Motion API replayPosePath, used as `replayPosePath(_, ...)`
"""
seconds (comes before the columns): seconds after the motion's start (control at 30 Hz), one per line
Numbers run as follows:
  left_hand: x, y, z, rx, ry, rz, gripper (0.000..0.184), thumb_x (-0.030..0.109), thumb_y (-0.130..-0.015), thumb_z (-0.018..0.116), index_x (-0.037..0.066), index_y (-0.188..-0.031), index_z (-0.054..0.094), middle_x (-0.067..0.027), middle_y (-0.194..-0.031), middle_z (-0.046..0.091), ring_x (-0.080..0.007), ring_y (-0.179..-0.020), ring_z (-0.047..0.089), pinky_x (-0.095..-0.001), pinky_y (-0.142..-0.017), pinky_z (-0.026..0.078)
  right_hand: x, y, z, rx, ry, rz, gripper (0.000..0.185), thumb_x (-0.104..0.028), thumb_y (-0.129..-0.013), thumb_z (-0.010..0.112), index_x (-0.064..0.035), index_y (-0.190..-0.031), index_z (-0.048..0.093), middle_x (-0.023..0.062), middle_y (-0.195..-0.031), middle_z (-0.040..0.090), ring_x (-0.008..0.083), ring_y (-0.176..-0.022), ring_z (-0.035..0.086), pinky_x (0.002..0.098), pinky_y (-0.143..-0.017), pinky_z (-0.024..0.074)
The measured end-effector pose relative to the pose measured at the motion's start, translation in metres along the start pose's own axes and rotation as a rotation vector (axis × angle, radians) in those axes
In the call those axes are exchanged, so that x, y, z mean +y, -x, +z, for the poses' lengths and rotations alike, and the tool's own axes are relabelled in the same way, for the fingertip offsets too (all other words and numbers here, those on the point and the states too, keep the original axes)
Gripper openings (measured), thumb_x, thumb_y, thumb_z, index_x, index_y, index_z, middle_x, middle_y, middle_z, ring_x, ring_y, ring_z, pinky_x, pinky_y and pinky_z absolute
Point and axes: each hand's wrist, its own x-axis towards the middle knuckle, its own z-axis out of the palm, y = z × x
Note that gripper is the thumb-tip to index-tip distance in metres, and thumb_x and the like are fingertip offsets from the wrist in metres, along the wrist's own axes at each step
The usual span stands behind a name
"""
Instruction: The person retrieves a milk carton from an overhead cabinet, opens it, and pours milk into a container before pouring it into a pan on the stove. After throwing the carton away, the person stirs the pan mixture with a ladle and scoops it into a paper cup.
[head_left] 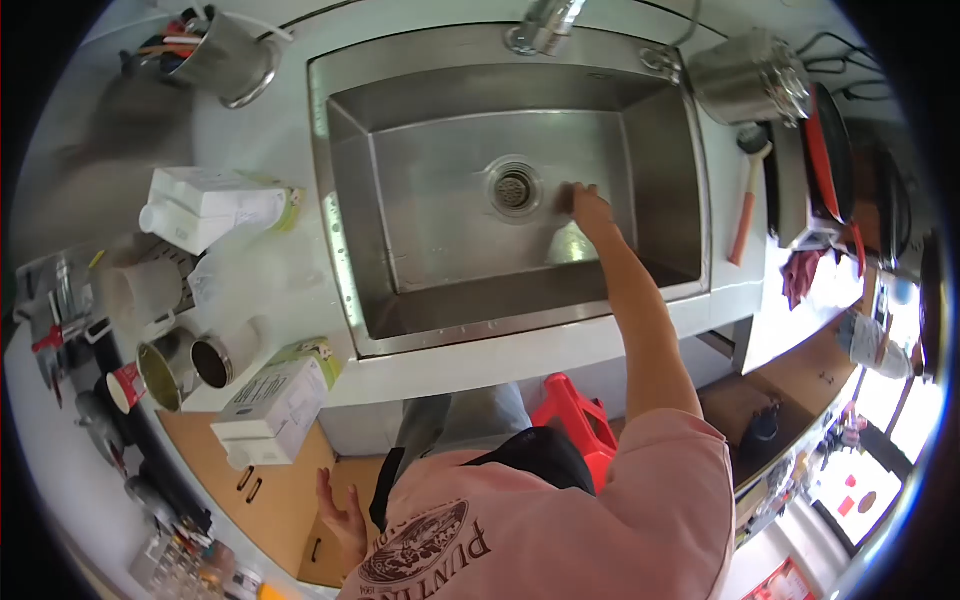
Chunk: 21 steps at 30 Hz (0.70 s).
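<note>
My right hand reaches down into the stainless steel sink, just right of the round drain. Its fingers are bent together over something small and dark near the sink floor, which I cannot make out. Below the counter's front edge, at the lower left, my left hand hangs beside my body with its fingers apart and nothing in it. The faucet stands at the sink's back edge.
Two white cartons and metal cups are left of the sink. A utensil holder stands back left. On the right are a steel pot, a brush and a red pan. A red stool is below.
</note>
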Motion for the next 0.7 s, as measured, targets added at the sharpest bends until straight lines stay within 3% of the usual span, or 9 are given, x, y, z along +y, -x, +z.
replayPosePath(0.03,0.003,0.003,-0.002,0.024,-0.005,-0.006,0.055,0.009,-0.091,0.061,-0.003,-0.140,0.040,-0.0248,-0.135,0.051,-0.0364,-0.126,0.050,-0.0437,-0.105,0.038,-0.002,-0.003,0.003,0.041,-0.035,0.012,0.033,-0.016,-0.084,0.064,-0.0046,-0.113,0.052,0.0226,-0.118,0.055,0.0412,-0.099,0.063,0.0462,-0.083,0.0551)
replayPosePath(0.2,0.008,0.016,-0.002,0.063,0.023,-0.041,0.056,0.009,-0.088,0.065,-0.002,-0.139,0.043,-0.0231,-0.134,0.052,-0.0360,-0.124,0.051,-0.0439,-0.103,0.040,0.018,-0.013,0.031,0.136,-0.120,-0.166,0.026,-0.016,-0.085,0.061,-0.0045,-0.108,0.057,0.0237,-0.103,0.061,0.0405,-0.099,0.062,0.0475,-0.084,0.0513)
replayPosePath(0.23,0.014,0.014,-0.006,0.063,0.002,-0.046,0.057,0.009,-0.088,0.066,-0.001,-0.139,0.043,-0.0229,-0.134,0.053,-0.0359,-0.124,0.051,-0.0438,-0.103,0.040,0.018,-0.012,0.025,0.116,-0.290,-0.289,0.022,-0.017,-0.084,0.060,-0.0032,-0.101,0.061,0.0238,-0.102,0.061,0.0403,-0.098,0.061,0.0494,-0.086,0.0492)
replayPosePath(0.27,0.019,0.012,-0.009,0.058,-0.016,-0.057,0.058,0.009,-0.087,0.066,-0.001,-0.139,0.043,-0.0227,-0.134,0.053,-0.0357,-0.124,0.052,-0.0436,-0.103,0.040,0.033,-0.025,0.044,0.234,-0.164,-0.430,0.025,-0.018,-0.082,0.064,-0.0019,-0.101,0.063,0.0249,-0.102,0.059,0.0404,-0.096,0.061,0.0490,-0.088,0.0482)
replayPosePath(0.33,0.009,0.006,-0.014,0.128,0.067,-0.005,0.062,0.007,-0.085,0.069,-0.001,-0.140,0.042,-0.0223,-0.136,0.051,-0.0345,-0.127,0.050,-0.0429,-0.105,0.039,-0.012,0.011,-0.020,0.160,-0.309,-0.258,0.030,-0.013,-0.081,0.066,0.0004,-0.108,0.064,0.0175,-0.108,0.057,0.0342,-0.085,0.066,0.0433,-0.081,0.0547)
replayPosePath(0.4,-0.005,-0.007,-0.017,0.252,0.260,0.069,0.066,0.005,-0.083,0.071,-0.001,-0.141,0.040,-0.0216,-0.140,0.048,-0.0334,-0.131,0.046,-0.0422,-0.108,0.037,-0.082,0.072,-0.088,-0.084,-0.821,-0.229,0.025,-0.010,-0.086,0.064,0.0021,-0.108,0.064,0.0126,-0.108,0.054,0.0244,-0.085,0.066,0.0360,-0.078,0.0563)
replayPosePath(0.47,0.025,-0.027,-0.040,0.285,0.329,0.128,0.073,0.006,-0.081,0.073,-0.001,-0.144,0.035,-0.0207,-0.144,0.044,-0.0332,-0.134,0.043,-0.0419,-0.110,0.034,-0.160,0.161,-0.155,-0.212,-1.230,-0.446,0.019,-0.007,-0.089,0.063,0.0020,-0.106,0.064,0.0091,-0.107,0.053,0.0170,-0.088,0.064,0.0290,-0.077,0.0555)
replayPosePath(0.6,0.061,-0.076,-0.080,0.321,0.336,0.462,0.090,0.025,-0.082,0.077,0.001,-0.150,0.023,-0.0190,-0.150,0.034,-0.0315,-0.138,0.036,-0.0480,-0.113,0.029,-0.288,0.302,-0.230,0.019,-1.545,-0.970,0.025,0.000,-0.085,0.069,-0.0008,-0.109,0.063,0.0078,-0.111,0.054,0.0178,-0.090,0.063,0.0284,-0.074,0.0534)
replayPosePath(0.7,0.082,-0.109,-0.102,0.320,0.258,0.576,0.095,0.022,-0.070,0.085,0.000,-0.146,0.031,-0.0203,-0.147,0.040,-0.0338,-0.134,0.043,-0.0414,-0.109,0.035,-0.355,0.360,-0.252,0.329,-1.168,-1.219,0.029,0.002,-0.081,0.070,-0.0016,-0.108,0.064,0.0096,-0.110,0.054,0.0217,-0.086,0.064,0.0304,-0.073,0.0528)
